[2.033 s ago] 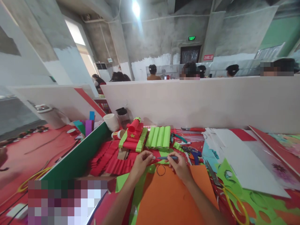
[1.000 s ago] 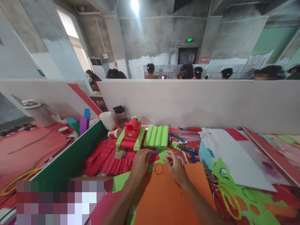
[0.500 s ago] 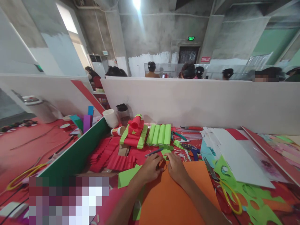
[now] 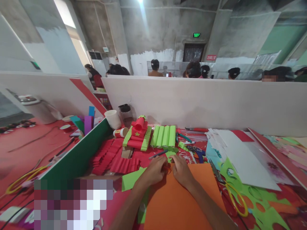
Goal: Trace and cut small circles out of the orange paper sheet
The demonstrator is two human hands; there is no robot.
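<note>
A large orange sheet (image 4: 184, 204) lies in front of me. At its top left edge my left hand (image 4: 156, 171) is closed, its fingers curled round something small and round that I cannot make out clearly. Close on its right, my right hand (image 4: 181, 171) rests at the sheet's upper edge with bent fingers, its fingertips near the same small thing. A dark pen (image 4: 158, 154) lies just beyond my left hand. Green paper (image 4: 131, 179) sticks out left of the sheet. Behind stand a red and green paper model (image 4: 138, 135) and green paper rolls (image 4: 164, 136).
Yellow-handled scissors (image 4: 231, 195) and cut green paper (image 4: 259, 207) lie right of the sheet, with a white board (image 4: 242, 159) behind. Pleated red paper (image 4: 107, 156), a white cup (image 4: 112, 119) and a green divider (image 4: 79, 153) are at left. People sit beyond the white partition (image 4: 192, 105).
The view has shifted slightly. My left fingers have curled in a little more by the small round thing; my right hand has barely moved.
</note>
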